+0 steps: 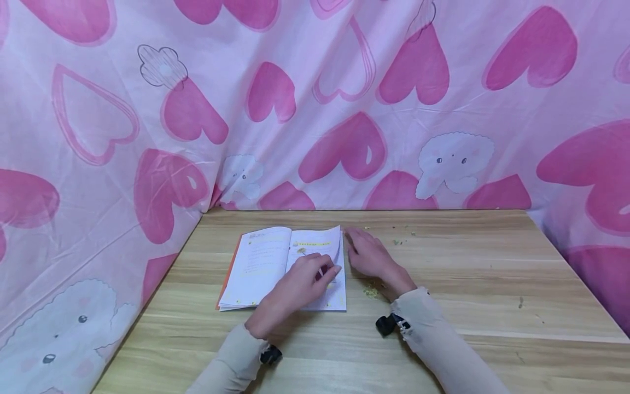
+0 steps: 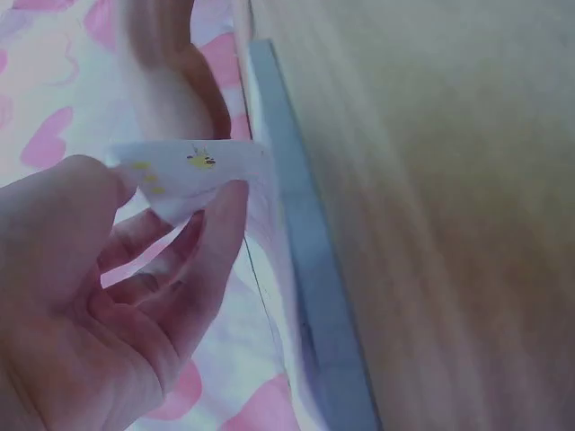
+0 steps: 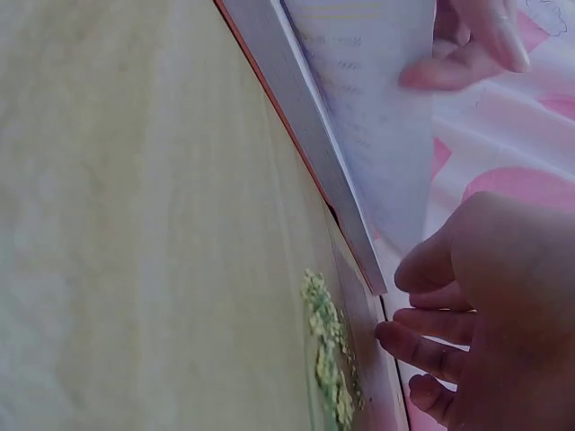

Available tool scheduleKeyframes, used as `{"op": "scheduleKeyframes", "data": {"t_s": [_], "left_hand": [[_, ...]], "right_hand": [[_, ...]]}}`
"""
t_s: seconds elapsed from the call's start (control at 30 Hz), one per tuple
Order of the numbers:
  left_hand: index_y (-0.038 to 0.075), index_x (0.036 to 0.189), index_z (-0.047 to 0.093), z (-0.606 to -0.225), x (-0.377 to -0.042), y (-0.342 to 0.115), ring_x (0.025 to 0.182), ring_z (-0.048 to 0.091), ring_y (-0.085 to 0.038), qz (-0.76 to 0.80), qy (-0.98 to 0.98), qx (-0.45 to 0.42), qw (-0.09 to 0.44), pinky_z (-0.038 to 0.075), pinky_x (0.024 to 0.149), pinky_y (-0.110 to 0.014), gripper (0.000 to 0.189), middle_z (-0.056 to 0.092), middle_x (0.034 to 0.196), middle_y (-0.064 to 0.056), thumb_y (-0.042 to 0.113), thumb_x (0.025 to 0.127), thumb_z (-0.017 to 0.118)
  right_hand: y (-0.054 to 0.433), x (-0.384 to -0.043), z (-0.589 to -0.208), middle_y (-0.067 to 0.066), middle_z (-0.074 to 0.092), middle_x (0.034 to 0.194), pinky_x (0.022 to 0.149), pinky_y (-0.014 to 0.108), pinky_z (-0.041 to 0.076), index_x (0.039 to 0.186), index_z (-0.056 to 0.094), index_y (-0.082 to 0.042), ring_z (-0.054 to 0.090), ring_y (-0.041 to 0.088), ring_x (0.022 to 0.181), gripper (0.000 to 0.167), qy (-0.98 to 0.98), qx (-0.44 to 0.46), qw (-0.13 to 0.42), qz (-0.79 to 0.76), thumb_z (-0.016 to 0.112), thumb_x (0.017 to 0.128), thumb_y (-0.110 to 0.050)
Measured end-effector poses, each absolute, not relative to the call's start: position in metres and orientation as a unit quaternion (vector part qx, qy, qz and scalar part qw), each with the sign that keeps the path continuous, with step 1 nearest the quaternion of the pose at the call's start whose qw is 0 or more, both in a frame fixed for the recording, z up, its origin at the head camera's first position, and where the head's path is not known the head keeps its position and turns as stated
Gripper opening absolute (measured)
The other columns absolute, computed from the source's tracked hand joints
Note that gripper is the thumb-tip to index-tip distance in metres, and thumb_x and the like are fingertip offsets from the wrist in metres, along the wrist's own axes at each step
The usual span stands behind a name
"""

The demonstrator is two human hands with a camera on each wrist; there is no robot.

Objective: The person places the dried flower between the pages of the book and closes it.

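Observation:
An open book (image 1: 263, 257) with an orange cover lies on the table, printed pages facing up. My left hand (image 1: 305, 276) is over its right side, with thumb and fingers at the edge of a lifted page (image 2: 189, 171). In the left wrist view the page edge sits between thumb and fingertips. That page (image 3: 382, 135) stands up off the thick block of pages in the right wrist view. My right hand (image 1: 371, 254) is beside the book's far right corner, fingers loosely bent and holding nothing. Whether its thumb touches the corner is hard to tell.
Beside the book, near my right wrist, lies a small heap of yellow-green dried flowers (image 1: 371, 291). Small green bits (image 1: 397, 242) are scattered on the wooden table (image 1: 467, 284). Pink heart-patterned cloth (image 1: 334, 142) hangs behind and at both sides.

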State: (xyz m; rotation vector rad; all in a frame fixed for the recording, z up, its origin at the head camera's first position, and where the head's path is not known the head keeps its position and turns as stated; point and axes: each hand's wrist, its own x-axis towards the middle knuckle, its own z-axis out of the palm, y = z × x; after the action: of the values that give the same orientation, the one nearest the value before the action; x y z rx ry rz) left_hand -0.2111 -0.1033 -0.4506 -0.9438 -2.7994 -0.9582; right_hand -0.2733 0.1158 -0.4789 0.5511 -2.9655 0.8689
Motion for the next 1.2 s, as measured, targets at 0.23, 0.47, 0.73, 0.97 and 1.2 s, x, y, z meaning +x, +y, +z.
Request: {"op": "scheduleKeyframes", "data": {"t_s": [0.23, 0.47, 0.73, 0.97, 1.2], "left_hand": [[0.011, 0.126, 0.068, -0.44, -0.216, -0.119, 0.08, 0.066, -0.009, -0.34, -0.895, -0.288, -0.012, 0.057, 0.072, -0.022, 0.026, 0.071, 0.104, -0.002, 0.008, 0.101, 0.069], [0.01, 0.14, 0.068, -0.428, -0.22, -0.135, 0.076, 0.06, -0.011, -0.334, -0.902, -0.274, 0.0, 0.053, 0.069, -0.023, 0.045, 0.068, 0.134, -0.005, 0.003, 0.096, 0.068], [0.013, 0.113, 0.08, -0.417, -0.227, -0.146, 0.08, 0.075, -0.01, -0.372, -0.901, -0.208, 0.079, 0.061, 0.072, -0.025, 0.014, 0.079, 0.114, -0.006, 0.009, 0.1, 0.075], [0.01, 0.122, 0.079, -0.402, -0.228, -0.163, 0.076, 0.074, -0.015, -0.363, -0.908, -0.166, 0.131, 0.059, 0.067, -0.029, 0.032, 0.078, 0.123, -0.013, -0.001, 0.093, 0.07], [0.008, 0.124, 0.079, -0.397, -0.231, -0.177, 0.092, 0.066, -0.027, -0.305, -0.937, -0.074, 0.15, 0.054, 0.071, -0.037, 0.032, 0.075, 0.134, -0.015, 0.003, 0.095, 0.066]], "right_hand": [[0.116, -0.271, -0.478, 0.017, 0.049, 0.168, 0.129, 0.064, 0.033, 0.161, 0.049, -0.006, 0.042, 0.041, 0.158, 0.061, -0.939, 0.183, -0.019, 0.29, 0.067, 0.107, -0.027], [0.115, -0.27, -0.479, 0.013, 0.046, 0.17, 0.128, 0.063, 0.033, 0.161, 0.051, -0.009, 0.041, 0.038, 0.159, 0.058, -0.943, 0.178, -0.04, 0.279, 0.066, 0.108, -0.03], [0.114, -0.27, -0.479, 0.014, 0.044, 0.172, 0.13, 0.063, 0.032, 0.161, 0.05, -0.008, 0.039, 0.039, 0.16, 0.058, -0.941, 0.187, -0.041, 0.278, 0.064, 0.109, -0.03], [0.115, -0.269, -0.478, 0.014, 0.041, 0.173, 0.131, 0.062, 0.029, 0.162, 0.049, -0.008, 0.035, 0.039, 0.162, 0.058, -0.941, 0.186, -0.044, 0.28, 0.063, 0.11, -0.031], [0.115, -0.269, -0.479, 0.013, 0.04, 0.174, 0.132, 0.061, 0.027, 0.162, 0.049, -0.009, 0.034, 0.039, 0.163, 0.059, -0.941, 0.182, -0.047, 0.28, 0.063, 0.11, -0.031]]}}
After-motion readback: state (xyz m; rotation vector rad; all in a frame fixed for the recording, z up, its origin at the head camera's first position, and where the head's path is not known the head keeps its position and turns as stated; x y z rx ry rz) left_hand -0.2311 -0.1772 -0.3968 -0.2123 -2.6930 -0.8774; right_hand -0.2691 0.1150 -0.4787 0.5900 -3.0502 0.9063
